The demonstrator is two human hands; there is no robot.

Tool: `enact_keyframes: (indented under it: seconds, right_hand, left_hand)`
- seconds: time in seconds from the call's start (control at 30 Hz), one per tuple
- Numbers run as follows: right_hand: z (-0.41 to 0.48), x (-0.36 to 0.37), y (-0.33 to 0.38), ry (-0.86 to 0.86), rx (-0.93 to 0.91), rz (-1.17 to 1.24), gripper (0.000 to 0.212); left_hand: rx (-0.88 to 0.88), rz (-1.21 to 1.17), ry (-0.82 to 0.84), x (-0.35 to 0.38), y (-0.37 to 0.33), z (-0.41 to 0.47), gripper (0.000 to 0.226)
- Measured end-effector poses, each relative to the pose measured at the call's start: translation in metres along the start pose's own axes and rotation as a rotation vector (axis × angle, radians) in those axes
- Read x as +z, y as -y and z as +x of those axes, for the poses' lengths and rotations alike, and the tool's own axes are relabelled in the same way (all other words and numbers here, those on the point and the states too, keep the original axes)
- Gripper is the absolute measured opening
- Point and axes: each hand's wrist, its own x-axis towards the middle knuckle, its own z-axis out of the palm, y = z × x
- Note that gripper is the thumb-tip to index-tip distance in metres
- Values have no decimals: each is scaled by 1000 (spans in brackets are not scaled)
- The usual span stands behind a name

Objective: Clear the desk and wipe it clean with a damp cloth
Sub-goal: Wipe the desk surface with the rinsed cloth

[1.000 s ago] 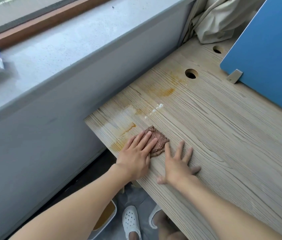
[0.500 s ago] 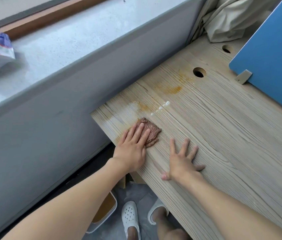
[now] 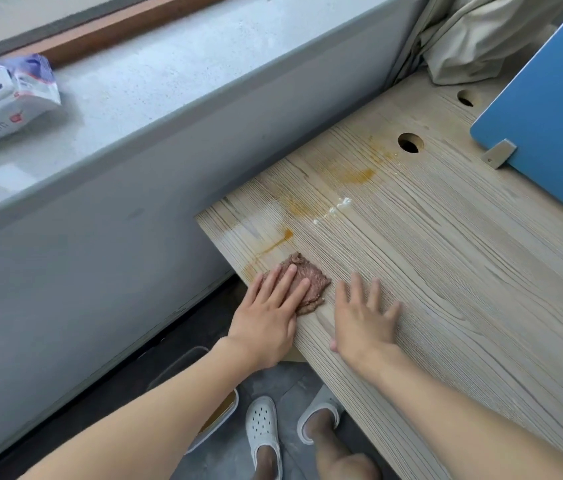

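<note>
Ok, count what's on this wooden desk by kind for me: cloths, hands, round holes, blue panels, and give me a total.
brown cloth: 1
hands: 2, the left hand pressing on the cloth, the right hand flat on the desk
round holes: 2
blue panel: 1
Total: 6
</note>
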Motion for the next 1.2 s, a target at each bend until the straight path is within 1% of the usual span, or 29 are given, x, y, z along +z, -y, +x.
enact_keyframes:
  seconds: [0.03, 0.07, 0.13, 0.17, 0.27, 0.4, 0.53, 0.67, 0.77, 0.87, 0.93, 1.03, 1.13, 1.2]
  right_hand:
    - [2, -2, 6, 50, 1, 48, 107]
    - [4, -5, 10, 110, 13, 91, 111]
    - [9, -10, 16, 209, 34, 124, 132]
    - [10, -10, 19, 227, 44, 128, 139]
    - [8, -2, 24, 175, 95, 100, 145]
    - [8, 2, 29, 144, 94, 65, 143]
    - [10, 0, 30, 146, 111, 62, 142]
    - [11, -1, 33, 163, 128, 50, 145]
    - [13, -6, 32, 111, 87, -31, 147]
    - [18, -10, 31, 123, 16, -49, 153]
    - [22, -11, 32, 155, 14, -19, 154]
    - [22, -10, 32, 157, 28, -24, 155]
    - [23, -11, 35, 173, 36, -23, 156]
    - [23, -13, 37, 176, 42, -23, 157]
  left_hand:
    - [23, 13, 8, -1, 6, -2, 65]
    - [31, 21, 12, -3, 13, -1, 66]
    - [-9, 13, -9, -8, 23, 3, 68]
    - [-41, 3, -20, -8, 24, 4, 69]
    - [-76, -15, -21, -4, 13, -4, 70]
    - [-14, 16, -16, -6, 28, -14, 65]
    - [-95, 23, -31, -15, 48, 0, 65]
    - [-126, 7, -78, -16, 18, -2, 66]
    - [-137, -76, -107, -11, 0, -1, 69]
    - [-181, -80, -72, -7, 9, 4, 64]
    - [-186, -72, -77, -12, 21, 11, 63]
    - [-215, -52, -67, -18, 32, 23, 63]
    - [-200, -1, -34, -17, 19, 15, 70]
    - [-168, -22, -2, -14, 13, 7, 73]
